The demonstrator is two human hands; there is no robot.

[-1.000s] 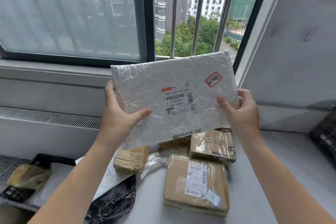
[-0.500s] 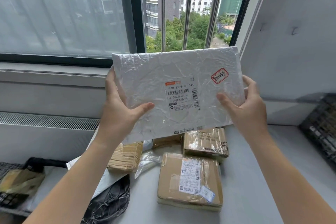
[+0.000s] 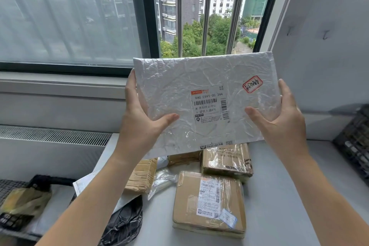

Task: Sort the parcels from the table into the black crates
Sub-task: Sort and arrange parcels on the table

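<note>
Head view: a grey table (image 3: pixel 279 195) stands under a barred window (image 3: pixel 199 16) that looks onto flats and trees, with a vent grille (image 3: pixel 50 136) along the sill and a pale wall (image 3: pixel 329 46) at right. Black crates sit at both table ends, the left crate (image 3: pixel 10 187) holding a yellowish parcel, the right crate (image 3: pixel 355 146) only partly in view. Both hands hold a crinkled white mailer (image 3: pixel 189 86) in the air above the brown boxes (image 3: pixel 209 201) and a black bag (image 3: pixel 123 223) that lie on the table. The left hand (image 3: pixel 139 126) grips its left end and the right hand (image 3: pixel 283 124) its right end, thumbs on the front, fingers behind. The mailer faces the camera, label upright, red stamp at upper right, long axis running left to right with the right end slightly higher. Compared with a second ago its tilt has flattened, the grip is unchanged, and more of the right crate shows.
</note>
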